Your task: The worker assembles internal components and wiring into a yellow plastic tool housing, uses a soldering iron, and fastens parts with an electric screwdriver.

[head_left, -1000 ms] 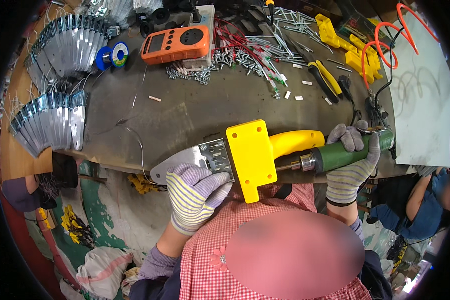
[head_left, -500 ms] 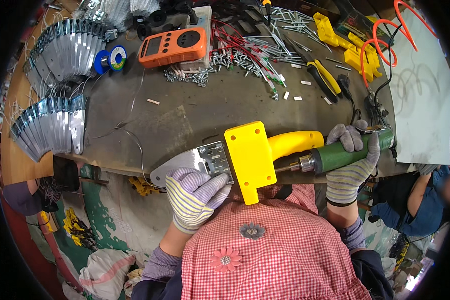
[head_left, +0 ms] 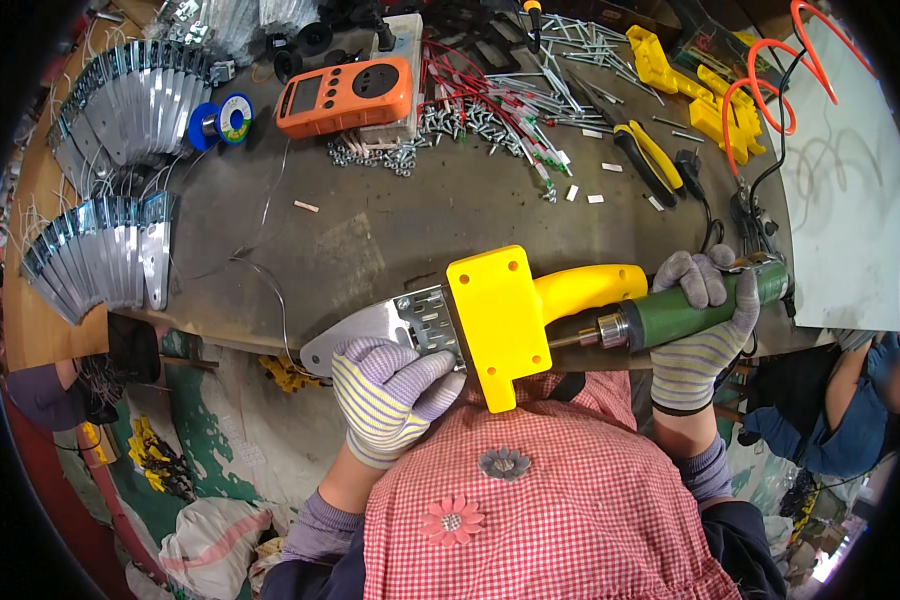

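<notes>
A yellow-bodied tool (head_left: pixel 510 310) with a flat silver metal blade (head_left: pixel 370 330) lies across the near edge of the dark workbench (head_left: pixel 390 240). My left hand (head_left: pixel 390 395), in a striped glove, grips it from below where the blade joins the yellow body. My right hand (head_left: pixel 705 325), also in a striped glove, is wrapped around a green-handled screwdriver (head_left: pixel 690 310) whose metal shaft points into the back of the yellow handle.
An orange meter (head_left: pixel 345 95), a blue solder spool (head_left: pixel 220 122), fanned stacks of metal plates (head_left: pixel 100 250), scattered screws and red wires (head_left: pixel 490 110), yellow pliers (head_left: pixel 650 160) and yellow parts (head_left: pixel 690 90) cover the bench. Another person's blue sleeve (head_left: pixel 850 400) is at right.
Both hands and the tool have stayed in nearly the same place; the view has shifted slightly.
</notes>
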### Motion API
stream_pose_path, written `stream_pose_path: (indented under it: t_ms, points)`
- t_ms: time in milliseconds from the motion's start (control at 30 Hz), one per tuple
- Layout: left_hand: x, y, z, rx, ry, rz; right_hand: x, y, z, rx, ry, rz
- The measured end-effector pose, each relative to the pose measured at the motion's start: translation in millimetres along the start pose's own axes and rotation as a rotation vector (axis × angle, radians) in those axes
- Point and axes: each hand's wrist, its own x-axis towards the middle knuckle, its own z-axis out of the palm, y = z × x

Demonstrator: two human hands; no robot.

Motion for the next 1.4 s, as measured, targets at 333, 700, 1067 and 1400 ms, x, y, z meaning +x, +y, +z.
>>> stream_pose_path:
  t_ms: [333, 700, 1067, 1400]
  points:
    - [4.3, 0.5, -3.0, -0.007, -0.033, 0.028, 1.2, 0.4, -1.2, 0.015, -0.032, 0.007]
    - [17.5, -6.5, -8.2, 0.020, -0.169, 0.200, -1.6, 1.7, 2.1, 0.030, 0.008, -0.010]
    - [29.4, -12.4, -8.1, -0.018, -0.263, 0.356, -4.4, 5.8, -7.4, 0.101, -0.117, -0.004]
    - [36.8, -12.0, -17.6, 0.072, -0.201, 0.336, -2.3, 6.4, -2.3, 0.124, -0.023, -0.011]
